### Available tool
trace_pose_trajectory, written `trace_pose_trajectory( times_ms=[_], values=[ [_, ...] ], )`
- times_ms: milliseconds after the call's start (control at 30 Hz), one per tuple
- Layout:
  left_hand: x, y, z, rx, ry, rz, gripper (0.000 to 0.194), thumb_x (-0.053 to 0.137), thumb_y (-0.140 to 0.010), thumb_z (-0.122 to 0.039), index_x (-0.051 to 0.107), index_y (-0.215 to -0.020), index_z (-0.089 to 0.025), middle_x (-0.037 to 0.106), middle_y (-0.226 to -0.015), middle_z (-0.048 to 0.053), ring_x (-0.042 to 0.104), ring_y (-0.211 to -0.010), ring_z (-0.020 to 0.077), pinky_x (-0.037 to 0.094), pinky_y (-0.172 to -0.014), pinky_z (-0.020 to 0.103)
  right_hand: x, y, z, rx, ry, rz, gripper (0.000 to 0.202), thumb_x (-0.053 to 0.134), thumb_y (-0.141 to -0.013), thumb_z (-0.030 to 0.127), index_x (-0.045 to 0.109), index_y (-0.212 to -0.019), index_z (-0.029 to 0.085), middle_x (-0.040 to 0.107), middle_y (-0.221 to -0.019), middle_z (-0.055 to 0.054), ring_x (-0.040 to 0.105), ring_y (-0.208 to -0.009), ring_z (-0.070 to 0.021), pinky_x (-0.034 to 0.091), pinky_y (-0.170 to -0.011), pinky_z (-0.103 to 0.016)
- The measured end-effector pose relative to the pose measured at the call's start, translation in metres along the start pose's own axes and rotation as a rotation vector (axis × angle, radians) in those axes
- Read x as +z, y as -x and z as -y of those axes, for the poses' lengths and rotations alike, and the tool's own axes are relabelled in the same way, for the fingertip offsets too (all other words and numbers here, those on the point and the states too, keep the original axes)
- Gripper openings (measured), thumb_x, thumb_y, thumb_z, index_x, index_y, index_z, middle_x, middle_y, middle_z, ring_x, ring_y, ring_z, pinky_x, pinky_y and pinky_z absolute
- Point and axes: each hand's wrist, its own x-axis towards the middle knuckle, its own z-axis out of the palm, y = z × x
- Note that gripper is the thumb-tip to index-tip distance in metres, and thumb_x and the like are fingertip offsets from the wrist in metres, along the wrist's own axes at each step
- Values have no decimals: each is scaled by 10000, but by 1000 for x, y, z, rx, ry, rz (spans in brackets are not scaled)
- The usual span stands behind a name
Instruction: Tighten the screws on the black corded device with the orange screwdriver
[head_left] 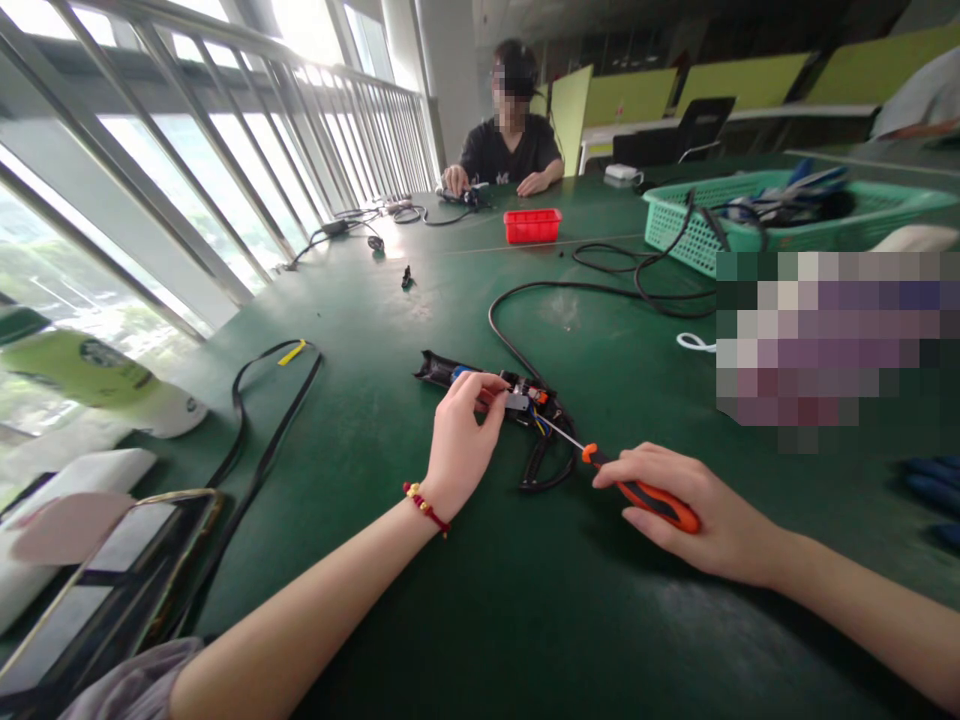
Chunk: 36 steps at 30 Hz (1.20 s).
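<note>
An opened black corded power tool (541, 400) lies on the green table, its coloured wires, a grey plate and a bit of blue showing. My left hand (466, 425) is closed in a pinch on it, thumb and fingertips beside the grey plate. What exactly sits between those fingertips is partly hidden. In my right hand (694, 510) is a screwdriver (664, 505) with an orange and black handle, the fingers wrapped round it. Its thin shaft points up and left, and the tip reaches in among the tool's wires.
A black cable (517, 290) runs from the tool towards a green basket (679, 225). Beyond stands a red tray (532, 227); a small dark part (406, 278) lies left of it. A black strap (281, 450) and a phone (112, 580) lie left. Across the table, a person (510, 150) handles something.
</note>
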Motion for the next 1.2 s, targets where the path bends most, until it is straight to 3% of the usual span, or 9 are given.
trace_pose_trajectory(
  times_ms=[333,1000,1200],
  values=[
    [-3,4,-6,76,-148,39,106,466,-840,-132,559,-841,-183,551,-850,9,529,-725,109,452,-681,243,2,0,0,-16,-1,-9,212,502,-816,227,558,-1020,227,654,-912,-36,590,-826,-165,446,-764,-313],
    [-1,4,-4,39,-166,28,203,462,-782,-69,571,-906,-186,551,-829,1,524,-709,109,450,-671,237,2,-1,1,-23,20,-9,214,510,-809,241,577,-1011,221,663,-916,-49,600,-834,-178,457,-774,-327],
    [-2,5,-9,202,-188,14,153,483,-818,-114,561,-927,-189,600,-880,22,554,-821,141,456,-759,275,-1,-2,3,-32,52,32,213,520,-815,224,566,-1024,220,665,-932,-48,602,-847,-173,458,-790,-325]
  ],
)
